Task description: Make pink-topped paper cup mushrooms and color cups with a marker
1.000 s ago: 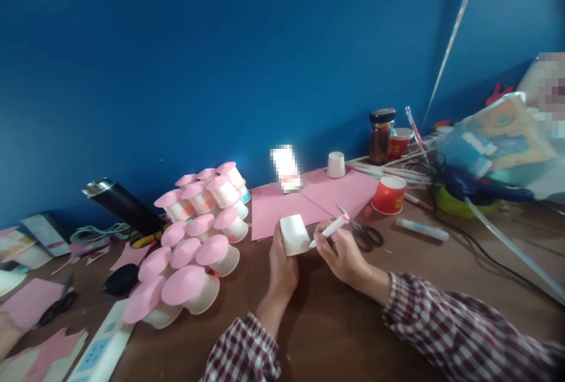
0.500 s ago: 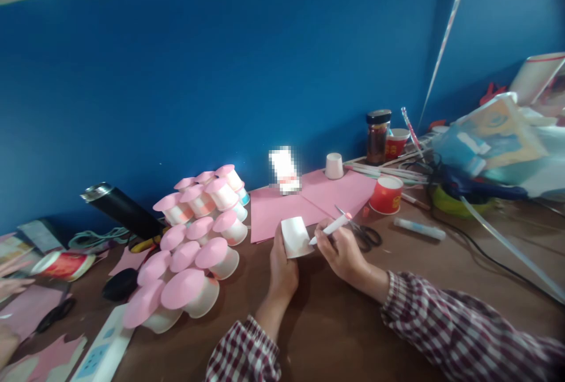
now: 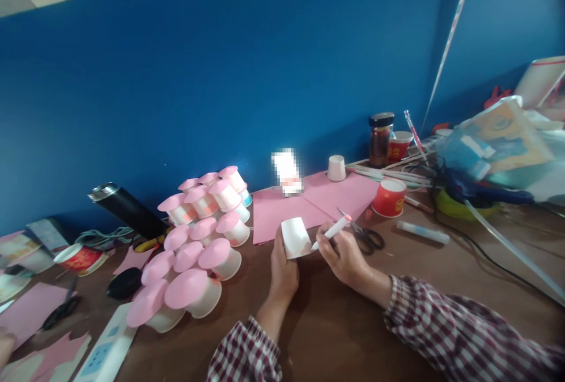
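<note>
At the far left of the table (image 3: 335, 335) we see a red paper cup (image 3: 79, 258) lying on its side beside a black flask (image 3: 126, 208). Next comes a heap of pink-topped cups (image 3: 198, 241), piled near the pink paper sheets (image 3: 309, 199). Our left hand (image 3: 282, 267) is closed around a white paper cup (image 3: 295, 236), held just above the table at the centre. Our right hand (image 3: 342, 252) grips a white pen (image 3: 331, 232), its tip touching the cup. Just beyond lie scissors (image 3: 366, 236) and a red cup (image 3: 388, 198).
</note>
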### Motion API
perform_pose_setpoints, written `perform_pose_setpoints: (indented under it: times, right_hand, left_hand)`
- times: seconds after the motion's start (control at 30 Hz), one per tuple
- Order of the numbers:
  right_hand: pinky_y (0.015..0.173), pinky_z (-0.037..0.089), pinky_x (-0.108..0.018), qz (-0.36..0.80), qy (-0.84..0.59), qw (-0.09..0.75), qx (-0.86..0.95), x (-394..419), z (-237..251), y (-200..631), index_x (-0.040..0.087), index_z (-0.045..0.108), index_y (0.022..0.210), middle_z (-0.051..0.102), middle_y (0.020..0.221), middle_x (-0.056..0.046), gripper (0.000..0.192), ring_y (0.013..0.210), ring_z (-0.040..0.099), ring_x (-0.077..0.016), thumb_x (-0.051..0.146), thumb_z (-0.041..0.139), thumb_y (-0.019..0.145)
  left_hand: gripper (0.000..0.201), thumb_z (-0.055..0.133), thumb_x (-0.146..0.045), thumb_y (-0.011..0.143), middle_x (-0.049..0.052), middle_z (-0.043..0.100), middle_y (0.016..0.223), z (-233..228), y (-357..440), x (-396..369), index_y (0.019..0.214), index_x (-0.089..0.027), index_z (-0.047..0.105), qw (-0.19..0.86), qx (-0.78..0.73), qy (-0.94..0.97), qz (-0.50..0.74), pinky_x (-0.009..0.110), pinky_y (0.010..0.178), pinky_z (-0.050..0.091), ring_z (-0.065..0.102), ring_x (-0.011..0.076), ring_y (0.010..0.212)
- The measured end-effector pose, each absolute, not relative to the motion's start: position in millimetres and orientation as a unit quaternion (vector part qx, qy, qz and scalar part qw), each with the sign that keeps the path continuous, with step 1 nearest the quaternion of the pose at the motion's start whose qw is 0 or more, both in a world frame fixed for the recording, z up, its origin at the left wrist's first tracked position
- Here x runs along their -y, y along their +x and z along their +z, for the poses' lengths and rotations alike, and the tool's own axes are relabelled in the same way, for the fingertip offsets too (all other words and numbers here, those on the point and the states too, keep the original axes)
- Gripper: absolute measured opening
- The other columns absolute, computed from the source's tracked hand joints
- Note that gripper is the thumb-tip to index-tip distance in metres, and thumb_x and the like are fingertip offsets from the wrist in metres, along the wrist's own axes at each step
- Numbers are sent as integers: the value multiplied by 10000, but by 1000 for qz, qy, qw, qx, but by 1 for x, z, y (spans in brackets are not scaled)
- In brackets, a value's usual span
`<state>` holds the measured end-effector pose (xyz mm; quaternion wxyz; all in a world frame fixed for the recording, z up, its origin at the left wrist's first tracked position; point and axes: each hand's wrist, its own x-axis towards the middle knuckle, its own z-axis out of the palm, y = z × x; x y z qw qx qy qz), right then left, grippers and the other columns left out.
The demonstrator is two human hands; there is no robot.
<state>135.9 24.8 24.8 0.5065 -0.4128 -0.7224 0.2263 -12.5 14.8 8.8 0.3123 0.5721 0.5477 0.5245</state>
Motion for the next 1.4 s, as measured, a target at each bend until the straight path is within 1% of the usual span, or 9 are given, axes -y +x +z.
perform_pose_setpoints:
  times: [0.2, 0.47, 0.77, 0.93, 1.1, 1.4]
  right_hand:
    - [512, 411, -205, 211, -427, 515, 712, -25, 23, 136, 179, 485, 751, 574, 605, -3, 141, 507, 515, -115, 228, 439, 876]
    - [523, 420, -203, 211, -432, 521, 705, -25, 23, 136, 182, 482, 745, 584, 605, -5, 146, 519, 529, -118, 231, 441, 877]
    - [533, 427, -212, 240, -406, 512, 718, -26, 25, 135, 175, 501, 732, 599, 630, -13, 142, 542, 547, -124, 201, 437, 856]
    - [509, 424, -223, 248, -416, 512, 710, -24, 28, 135, 184, 485, 725, 588, 603, -12, 165, 513, 537, -128, 241, 429, 870]
    - [509, 427, -233, 234, -422, 518, 707, -24, 26, 135, 185, 490, 743, 603, 616, -25, 160, 531, 548, -141, 250, 422, 872]
    - [522, 428, -226, 231, -428, 525, 698, -26, 26, 136, 187, 478, 725, 604, 606, -18, 169, 534, 553, -136, 252, 435, 875]
  left_hand:
    - [586, 648, -296, 732, 59, 622, 1037, 11, -11, -14, 1262, -174, 432, 328, -533, 572, 531, 303, 777, 466, 585, 182, 861]
    - [455, 607, -290, 766, 52, 622, 1006, 12, -10, -13, 1188, -174, 483, 337, -527, 572, 530, 301, 766, 467, 584, 176, 846]
    - [371, 611, -306, 762, 33, 624, 924, 14, -11, -13, 1097, -173, 525, 316, -544, 565, 534, 288, 710, 464, 571, 167, 783]
    - [358, 606, -307, 766, 36, 624, 922, 14, -11, -13, 1089, -171, 534, 316, -542, 565, 537, 297, 715, 467, 572, 175, 792]
    - [343, 590, -292, 779, 39, 623, 934, 11, -10, -14, 1095, -170, 530, 326, -535, 561, 541, 292, 718, 466, 575, 175, 806]
    - [343, 633, -299, 747, 29, 628, 927, 13, -9, -13, 1057, -180, 548, 323, -532, 567, 540, 288, 729, 465, 574, 164, 795]
